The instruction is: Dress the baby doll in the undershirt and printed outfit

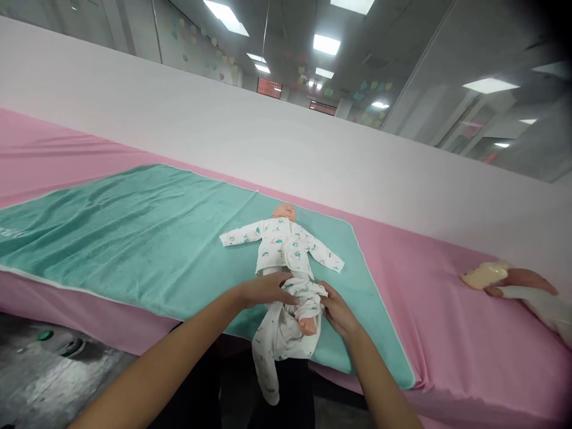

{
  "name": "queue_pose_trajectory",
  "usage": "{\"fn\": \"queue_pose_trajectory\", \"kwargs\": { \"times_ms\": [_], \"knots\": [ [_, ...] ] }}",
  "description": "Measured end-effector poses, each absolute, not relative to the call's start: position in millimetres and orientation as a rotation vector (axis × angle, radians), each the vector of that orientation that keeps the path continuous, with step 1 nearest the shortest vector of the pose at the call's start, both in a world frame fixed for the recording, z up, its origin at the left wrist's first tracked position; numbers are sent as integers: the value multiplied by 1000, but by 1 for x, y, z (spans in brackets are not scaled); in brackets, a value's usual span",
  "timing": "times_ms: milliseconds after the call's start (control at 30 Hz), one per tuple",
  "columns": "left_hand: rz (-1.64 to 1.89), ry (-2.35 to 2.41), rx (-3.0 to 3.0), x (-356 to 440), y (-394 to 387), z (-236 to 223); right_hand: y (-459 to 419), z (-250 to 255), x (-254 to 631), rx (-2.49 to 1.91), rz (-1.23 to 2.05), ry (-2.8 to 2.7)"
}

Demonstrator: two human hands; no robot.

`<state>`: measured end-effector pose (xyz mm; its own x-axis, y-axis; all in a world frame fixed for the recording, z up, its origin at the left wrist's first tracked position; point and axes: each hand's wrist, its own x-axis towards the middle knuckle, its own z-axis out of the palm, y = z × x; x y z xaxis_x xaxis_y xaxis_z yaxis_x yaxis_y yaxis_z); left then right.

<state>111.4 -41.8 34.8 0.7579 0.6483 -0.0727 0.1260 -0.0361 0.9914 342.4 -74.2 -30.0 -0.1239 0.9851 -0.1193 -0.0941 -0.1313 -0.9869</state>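
A baby doll (282, 238) lies on its back on a green towel (134, 232), head pointing away from me. It wears a white patterned top with both sleeves spread out. My left hand (263, 290) and my right hand (337, 311) both grip the bunched white patterned trousers (286, 330) at the doll's hips. One bare doll foot (308, 325) pokes out of the bunched cloth. An empty trouser leg hangs over the table's near edge.
The towel lies on a pink sheet (447, 310) over a long table, with a white partition (268, 137) behind it. At the far right lies another doll (513, 286), only partly in view. Grey floor shows at lower left.
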Motion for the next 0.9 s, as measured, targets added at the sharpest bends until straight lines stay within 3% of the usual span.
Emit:
{"fn": "queue_pose_trajectory", "kwargs": {
  "times_ms": [200, 433, 700, 900],
  "knots": [
    [595, 579, 1409, 89, -39, 44, -71, -26, 355, -1184, 1536, -1302],
    [910, 884, 1321, 80, -34, 47, -52, -28, 385, -980, 1611, -1306],
    [748, 1108, 1630, 117, -63, 56, -27, 5, 341, -897, 1472, -1668],
    [689, 1112, 1712, 125, -76, 67, -31, 1, 327, -761, 1700, -1719]
  ]
}}
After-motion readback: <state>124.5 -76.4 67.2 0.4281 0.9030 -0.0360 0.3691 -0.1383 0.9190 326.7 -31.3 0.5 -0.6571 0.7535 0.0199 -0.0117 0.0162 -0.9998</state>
